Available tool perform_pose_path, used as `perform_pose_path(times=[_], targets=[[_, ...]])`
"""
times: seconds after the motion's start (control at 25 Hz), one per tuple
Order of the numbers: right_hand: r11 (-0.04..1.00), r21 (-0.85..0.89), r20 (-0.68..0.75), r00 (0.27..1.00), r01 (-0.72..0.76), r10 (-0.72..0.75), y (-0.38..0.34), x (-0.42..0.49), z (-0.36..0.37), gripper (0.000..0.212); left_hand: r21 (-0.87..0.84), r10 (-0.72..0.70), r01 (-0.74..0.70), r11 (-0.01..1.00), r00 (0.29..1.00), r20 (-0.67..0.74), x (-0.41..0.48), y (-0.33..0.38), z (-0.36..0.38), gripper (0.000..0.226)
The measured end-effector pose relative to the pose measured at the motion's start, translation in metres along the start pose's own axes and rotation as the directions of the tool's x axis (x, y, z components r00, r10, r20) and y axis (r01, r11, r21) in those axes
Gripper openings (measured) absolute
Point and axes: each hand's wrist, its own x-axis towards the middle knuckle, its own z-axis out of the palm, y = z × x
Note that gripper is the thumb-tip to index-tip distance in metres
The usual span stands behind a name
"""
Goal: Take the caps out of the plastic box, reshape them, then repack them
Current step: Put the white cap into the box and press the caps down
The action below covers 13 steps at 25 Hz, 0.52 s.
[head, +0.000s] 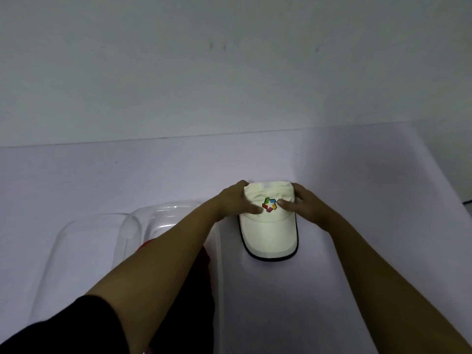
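A cream cap (269, 233) with a dark-edged brim and a multicoloured logo lies on the white table, brim toward me. My left hand (236, 201) grips the left side of its crown, thumb beside the logo. My right hand (301, 203) grips the right side, thumb also near the logo. The crown looks flattened and creased between my hands. To the left stands the clear plastic box (163, 213), with a red cap (204, 259) partly visible inside under my left forearm.
A clear lid (76, 241) lies left of the box. The white table (370, 187) runs back to a grey wall, and its right edge slants down at the far right. Bare tabletop lies right of the cap.
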Motion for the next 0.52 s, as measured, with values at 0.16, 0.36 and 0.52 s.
perform_pose_path(times=[0.16,0.36,0.52], targets=[[0.987,0.098,-0.127,0.985,0.129,-0.116,-0.002,-0.005,0.002,0.008,-0.142,0.048,-0.038,0.989,0.997,0.067,0.006,0.006,0.001,0.036],[0.937,0.048,-0.17,0.927,0.346,-0.334,-0.04,-0.026,0.008,0.019,-0.109,0.119,-0.104,0.989,0.984,0.134,-0.024,0.031,-0.022,0.058],[0.87,-0.004,-0.176,0.856,0.493,-0.486,-0.094,-0.049,0.024,0.011,-0.04,0.201,-0.197,0.98,0.969,0.141,-0.078,0.049,-0.055,0.018]])
